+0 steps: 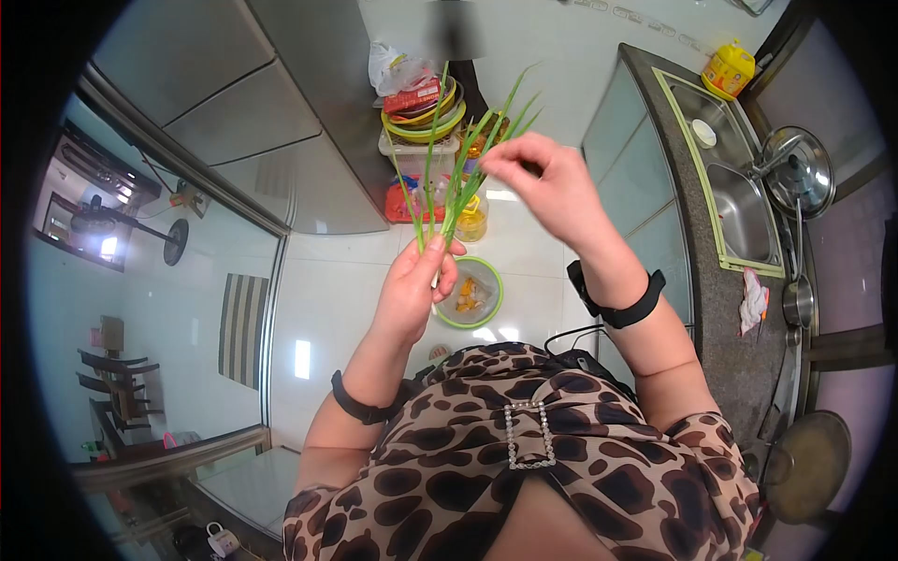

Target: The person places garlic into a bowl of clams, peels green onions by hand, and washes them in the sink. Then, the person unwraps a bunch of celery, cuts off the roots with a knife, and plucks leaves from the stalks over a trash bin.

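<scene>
A bunch of long green onions (456, 192) fans upward in front of me, its pale lower ends wrapped by the fingers of my left hand (418, 280). To the right of the stalks is my right hand (549, 182), raised, its thumb and index finger pinched together at the edge of the green leaves. Whether a leaf lies between those fingertips is too small to tell. Below the bunch, on the floor, stands a green-rimmed bin (500, 292) with orange-yellow scraps inside.
Stacked basins (426, 124), red bags and an oil bottle (472, 222) stand ahead by the grey cabinet. At right, a stone counter (725, 360) holds a double sink (745, 220), a yellow jug (729, 69), pans and a cloth (753, 302). A glass door is at left.
</scene>
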`<state>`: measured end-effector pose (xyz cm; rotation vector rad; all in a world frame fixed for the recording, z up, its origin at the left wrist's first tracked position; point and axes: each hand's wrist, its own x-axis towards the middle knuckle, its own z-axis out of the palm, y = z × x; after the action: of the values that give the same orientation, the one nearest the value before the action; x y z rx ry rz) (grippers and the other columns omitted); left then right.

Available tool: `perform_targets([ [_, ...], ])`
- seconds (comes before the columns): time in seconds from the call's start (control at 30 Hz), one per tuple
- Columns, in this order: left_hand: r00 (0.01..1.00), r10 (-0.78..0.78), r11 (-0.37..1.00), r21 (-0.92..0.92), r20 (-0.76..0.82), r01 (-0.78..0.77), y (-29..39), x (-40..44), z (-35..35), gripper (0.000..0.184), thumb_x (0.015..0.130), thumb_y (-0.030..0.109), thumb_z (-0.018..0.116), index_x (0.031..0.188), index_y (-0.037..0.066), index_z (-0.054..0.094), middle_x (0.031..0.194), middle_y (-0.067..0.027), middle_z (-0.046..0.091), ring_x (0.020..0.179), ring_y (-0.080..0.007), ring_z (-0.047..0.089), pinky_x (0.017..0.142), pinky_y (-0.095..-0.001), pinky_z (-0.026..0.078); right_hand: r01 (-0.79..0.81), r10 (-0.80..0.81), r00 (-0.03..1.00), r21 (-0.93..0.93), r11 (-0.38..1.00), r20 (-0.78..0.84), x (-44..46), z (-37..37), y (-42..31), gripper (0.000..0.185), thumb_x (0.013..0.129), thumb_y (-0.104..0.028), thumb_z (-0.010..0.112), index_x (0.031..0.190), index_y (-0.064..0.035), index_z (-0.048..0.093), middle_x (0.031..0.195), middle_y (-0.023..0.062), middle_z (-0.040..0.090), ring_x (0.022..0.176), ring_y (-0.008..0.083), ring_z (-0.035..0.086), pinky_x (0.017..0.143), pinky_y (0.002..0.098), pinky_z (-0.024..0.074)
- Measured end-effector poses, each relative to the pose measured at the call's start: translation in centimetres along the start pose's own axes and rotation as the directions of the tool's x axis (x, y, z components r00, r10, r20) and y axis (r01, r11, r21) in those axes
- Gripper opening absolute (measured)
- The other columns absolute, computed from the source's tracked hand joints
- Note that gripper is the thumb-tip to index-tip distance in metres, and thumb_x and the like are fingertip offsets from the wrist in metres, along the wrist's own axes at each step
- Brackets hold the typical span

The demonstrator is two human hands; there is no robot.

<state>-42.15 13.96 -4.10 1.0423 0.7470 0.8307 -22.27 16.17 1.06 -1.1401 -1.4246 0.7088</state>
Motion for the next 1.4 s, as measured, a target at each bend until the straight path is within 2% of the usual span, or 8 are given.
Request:
perform_targets([
  [0.07, 1.0, 0.019, 1.0, 0.023, -0.002, -0.019, 0.0, 0.1, 0.5, 0.029, 0.098, 0.027, 0.037, 0.093, 0.002, 0.05, 0.056, 0.001, 0.042, 0.048, -0.0053, 0.033, 0.045, -0.019, 0.028, 0.127, -0.09, 0.987, -0.308, 0.943, 0.132, -1.0, 0.8, -0.8, 0.013, 0.08, -0.013, 0.067, 0.084, -0.0006, 0.064, 0.068, 0.0019, 0.054, 0.061, 0.0091, 0.047, 0.055, 0.0249, 0.0388],
  [0.3, 0.997, 0.075, 0.989, 0.129, -0.028, -0.071, 0.0, 0.3, 0.7, 0.03, 0.098, 0.028, 0.036, 0.095, 0.002, 0.051, 0.057, 0.0021, 0.042, 0.05, -0.0043, 0.033, 0.046, -0.0179, 0.027, 0.055, -0.031, 0.995, -0.259, 0.964, 0.098, -1.3, 1.3, -0.7, 0.011, 0.076, -0.01, 0.064, 0.08, -0.0001, 0.064, 0.066, 0.0094, 0.054, 0.061, 0.0209, 0.054, 0.058, 0.0324, 0.0436],
  [0.5, 0.997, 0.079, 0.99, 0.12, -0.025, -0.076, 0.1, 0.3, 0.7, 0.03, 0.098, 0.028, 0.036, 0.095, 0.002, 0.051, 0.058, 0.0021, 0.042, 0.05, -0.0042, 0.033, 0.047, -0.0178, 0.027, 0.312, -0.279, 0.95, -0.43, 0.847, 0.14, -1.2, 1.3, 0.3, 0.008, 0.08, -0.006, 0.06, 0.085, 0.0004, 0.061, 0.069, 0.0097, 0.052, 0.061, 0.0219, 0.054, 0.055, 0.0308, 0.0422],
  [0.9, 0.997, 0.066, 0.993, 0.1, -0.046, -0.061, -0.1, 0.4, 0.7, 0.029, 0.098, 0.026, 0.036, 0.095, 0.002, 0.051, 0.058, 0.0018, 0.042, 0.049, -0.0045, 0.033, 0.046, -0.0179, 0.027, 0.127, -0.112, 0.992, -0.306, 0.943, 0.064, -1.2, 1.5, -0.3, 0.008, 0.078, -0.008, 0.062, 0.081, -0.0003, 0.062, 0.071, 0.009, 0.056, 0.06, 0.0194, 0.055, 0.056, 0.03, 0.0443],
  [1.0, 0.996, 0.082, 0.987, 0.143, -0.033, -0.077, -0.1, 0.4, 0.5, 0.029, 0.098, 0.026, 0.036, 0.095, 0.001, 0.05, 0.057, 0.0018, 0.042, 0.049, -0.0045, 0.033, 0.047, -0.0179, 0.027, 0.135, -0.143, 0.99, -0.23, 0.964, -0.02, -0.9, 1.3, 0.3, 0.011, 0.083, -0.011, 0.061, 0.086, -0.0005, 0.062, 0.072, 0.0019, 0.055, 0.061, 0.0089, 0.049, 0.056, 0.0229, 0.0404],
  [1.07, 0.996, 0.087, 0.986, 0.143, -0.036, -0.081, -0.1, 0.4, 0.5, 0.029, 0.098, 0.026, 0.036, 0.095, 0.001, 0.05, 0.057, 0.0018, 0.042, 0.049, -0.0046, 0.033, 0.047, -0.018, 0.027, -0.01, 0.007, 0.997, -0.03, 1.0, -0.081, -0.4, 0.5, 0.5, 0.014, 0.088, -0.015, 0.058, 0.089, -0.0015, 0.06, 0.073, -0.0013, 0.054, 0.064, 0.0075, 0.049, 0.06, 0.022, 0.0408],
  [1.17, 0.994, 0.095, 0.986, 0.139, -0.047, -0.087, -0.2, 0.3, 0.5, 0.029, 0.098, 0.026, 0.036, 0.095, 0.001, 0.05, 0.058, 0.0019, 0.042, 0.05, -0.0045, 0.033, 0.047, -0.0179, 0.027, -0.014, 0.043, 0.989, 0.2, 0.98, -0.141, 0.3, -0.9, 0.8, 0.016, 0.091, -0.018, 0.054, 0.092, -0.0019, 0.057, 0.074, -0.0019, 0.053, 0.067, 0.0072, 0.049, 0.063, 0.0214, 0.0411],
  [1.4, 0.991, 0.13, 0.977, 0.173, -0.036, -0.122, -0.3, 0.1, 0.4, 0.028, 0.098, 0.024, 0.037, 0.097, 0.0, 0.051, 0.064, 0.0038, 0.044, 0.055, -0.0028, 0.035, 0.051, -0.0167, 0.03, 0.102, -0.005, 0.946, 0.284, 0.953, -0.324, 1.0, -3.6, -0.3, 0.017, 0.09, -0.018, 0.056, 0.092, -0.0017, 0.058, 0.077, 0.002, 0.058, 0.069, 0.0092, 0.053, 0.065, 0.0231, 0.0437],
])
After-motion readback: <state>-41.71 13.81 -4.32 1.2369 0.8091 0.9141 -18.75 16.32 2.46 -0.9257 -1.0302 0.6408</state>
